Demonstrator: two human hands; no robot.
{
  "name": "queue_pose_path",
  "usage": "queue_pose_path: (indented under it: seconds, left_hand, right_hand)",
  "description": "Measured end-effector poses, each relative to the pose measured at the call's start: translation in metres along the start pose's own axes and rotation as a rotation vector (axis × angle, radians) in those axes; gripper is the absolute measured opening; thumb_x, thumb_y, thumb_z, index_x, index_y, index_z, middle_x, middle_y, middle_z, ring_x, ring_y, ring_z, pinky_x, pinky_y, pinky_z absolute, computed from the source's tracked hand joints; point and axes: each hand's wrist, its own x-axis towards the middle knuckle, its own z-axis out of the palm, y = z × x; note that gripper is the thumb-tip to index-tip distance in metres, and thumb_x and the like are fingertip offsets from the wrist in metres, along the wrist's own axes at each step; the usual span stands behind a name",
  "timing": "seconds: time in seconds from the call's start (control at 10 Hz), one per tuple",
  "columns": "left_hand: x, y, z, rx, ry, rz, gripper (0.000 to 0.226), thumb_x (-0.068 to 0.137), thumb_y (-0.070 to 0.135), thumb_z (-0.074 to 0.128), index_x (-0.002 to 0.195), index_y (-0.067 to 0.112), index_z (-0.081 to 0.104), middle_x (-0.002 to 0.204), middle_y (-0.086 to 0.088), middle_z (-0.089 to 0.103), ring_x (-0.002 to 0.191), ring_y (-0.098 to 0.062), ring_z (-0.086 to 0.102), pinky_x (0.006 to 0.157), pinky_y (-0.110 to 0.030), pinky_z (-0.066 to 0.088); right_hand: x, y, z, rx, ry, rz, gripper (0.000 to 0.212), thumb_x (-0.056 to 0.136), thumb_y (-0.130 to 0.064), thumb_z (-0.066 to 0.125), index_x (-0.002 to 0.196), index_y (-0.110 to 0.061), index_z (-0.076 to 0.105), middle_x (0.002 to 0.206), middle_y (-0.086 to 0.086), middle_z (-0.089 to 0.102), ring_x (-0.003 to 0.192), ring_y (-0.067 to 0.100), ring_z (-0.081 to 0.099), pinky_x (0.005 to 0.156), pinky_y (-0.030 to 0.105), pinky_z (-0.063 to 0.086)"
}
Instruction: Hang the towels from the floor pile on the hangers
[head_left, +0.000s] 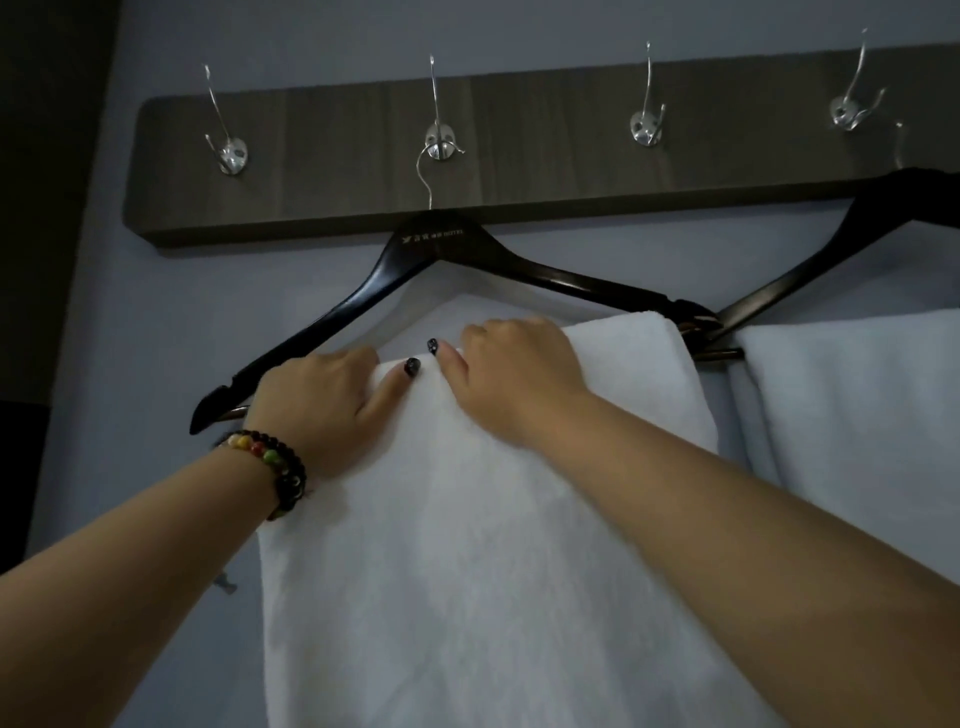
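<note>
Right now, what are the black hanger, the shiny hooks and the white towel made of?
The hanger looks like wood painted glossy black: light glints along its arms, though plastic is possible. The hooks look like polished metal, silvery and mirror-bright. The towel looks like soft cotton terry: matte white, fuzzy, folding limply over the bar.

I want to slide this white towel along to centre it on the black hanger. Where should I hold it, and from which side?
Probably at the fold along the top, where the white towel drapes over the black hanger's lower bar. Come from the front, as the left hand and right hand do now, thumbs in front, fingers curled over the fold. The loose hanging part would only stretch.
</note>
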Motion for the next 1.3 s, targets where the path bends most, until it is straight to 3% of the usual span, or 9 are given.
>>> queue_pose_path:
  seconds: [0.2, 0.3, 0.5, 0.6, 0.7, 0.9, 1.0, 1.1, 1.3]
  left_hand:
    - [-0.004, -0.016, 0.003, 0.074, 0.049, 0.031, 0.074, 0.082, 0.074, 0.001, 0.064, 0.02, 0.048, 0.05, 0.003, 0.049, 0.045, -0.015, 0.048, 0.045, -0.025, 0.029]
    - [-0.004, -0.016, 0.009, 0.064, 0.089, 0.049, 0.072, 0.084, 0.071, 0.005, 0.063, 0.018, 0.049, 0.048, 0.002, 0.047, 0.043, -0.018, 0.047, 0.044, -0.024, 0.028]
    - [-0.006, -0.02, 0.019, 0.025, 0.156, 0.064, 0.062, 0.09, 0.063, 0.012, 0.062, 0.018, 0.043, 0.046, 0.002, 0.044, 0.039, -0.018, 0.04, 0.044, -0.022, 0.019]
    - [-0.013, -0.021, 0.017, -0.027, 0.16, 0.07, 0.056, 0.093, 0.057, 0.015, 0.07, 0.017, 0.047, 0.057, 0.001, 0.05, 0.048, -0.018, 0.044, 0.047, -0.025, 0.021]
    - [-0.02, -0.023, 0.01, -0.084, 0.112, 0.112, 0.051, 0.095, 0.052, 0.02, 0.082, 0.014, 0.052, 0.072, -0.001, 0.053, 0.062, -0.019, 0.047, 0.058, -0.029, 0.03]
    - [-0.033, -0.034, -0.032, -0.147, -0.088, 0.115, 0.059, 0.094, 0.05, 0.022, 0.126, 0.012, 0.053, 0.115, -0.008, 0.062, 0.1, -0.026, 0.059, 0.087, -0.038, 0.047]
    - [-0.044, -0.032, -0.062, -0.153, -0.162, 0.112, 0.061, 0.094, 0.048, 0.025, 0.14, 0.012, 0.043, 0.139, -0.007, 0.051, 0.123, -0.024, 0.052, 0.103, -0.036, 0.04]
    - [-0.058, -0.027, -0.094, -0.162, -0.233, 0.102, 0.059, 0.099, 0.044, 0.031, 0.149, 0.012, 0.03, 0.153, -0.006, 0.036, 0.138, -0.022, 0.038, 0.112, -0.033, 0.03]
    - [-0.087, -0.012, -0.154, -0.215, -0.327, 0.069, 0.064, 0.102, 0.044, 0.031, 0.154, 0.013, 0.013, 0.161, -0.004, 0.018, 0.145, -0.019, 0.025, 0.114, -0.033, 0.027]
  right_hand:
    - [-0.004, 0.049, -0.019, -0.083, -0.162, 0.102, 0.071, 0.092, -0.066, 0.013, 0.064, -0.013, 0.05, 0.064, 0.0, 0.05, 0.061, 0.018, 0.046, 0.059, 0.032, 0.034]
    - [-0.011, 0.061, -0.025, -0.114, -0.116, 0.089, 0.069, 0.093, -0.061, 0.016, 0.054, -0.014, 0.048, 0.057, 0.003, 0.05, 0.054, 0.018, 0.044, 0.053, 0.03, 0.029]
    - [-0.014, 0.055, -0.011, -0.142, -0.035, 0.135, 0.068, 0.09, -0.06, 0.012, 0.049, -0.015, 0.041, 0.049, 0.0, 0.045, 0.045, 0.016, 0.04, 0.047, 0.028, 0.021]
    - [-0.019, 0.053, -0.009, -0.103, 0.016, 0.14, 0.065, 0.09, -0.06, 0.011, 0.052, -0.016, 0.04, 0.051, 0.001, 0.049, 0.047, 0.018, 0.043, 0.049, 0.027, 0.025]
    - [-0.026, 0.048, -0.017, -0.048, 0.039, 0.138, 0.059, 0.092, -0.053, 0.017, 0.07, -0.013, 0.054, 0.069, 0.003, 0.057, 0.062, 0.018, 0.046, 0.065, 0.03, 0.035]
    - [-0.042, 0.03, -0.061, 0.013, -0.071, 0.087, 0.051, 0.09, -0.043, 0.029, 0.108, -0.007, 0.06, 0.102, 0.01, 0.063, 0.092, 0.026, 0.057, 0.078, 0.033, 0.043]
    - [-0.05, 0.016, -0.085, 0.019, -0.175, 0.048, 0.062, 0.087, -0.048, 0.021, 0.115, -0.006, 0.057, 0.114, 0.01, 0.06, 0.102, 0.027, 0.056, 0.084, 0.033, 0.043]
    - [-0.057, -0.004, -0.117, 0.022, -0.287, 0.058, 0.057, 0.094, -0.045, 0.027, 0.132, -0.008, 0.047, 0.135, 0.008, 0.05, 0.121, 0.025, 0.048, 0.1, 0.034, 0.037]
    - [-0.075, -0.041, -0.175, 0.023, -0.348, 0.083, 0.052, 0.1, -0.038, 0.037, 0.143, -0.009, 0.032, 0.147, 0.007, 0.037, 0.132, 0.022, 0.037, 0.107, 0.032, 0.031]
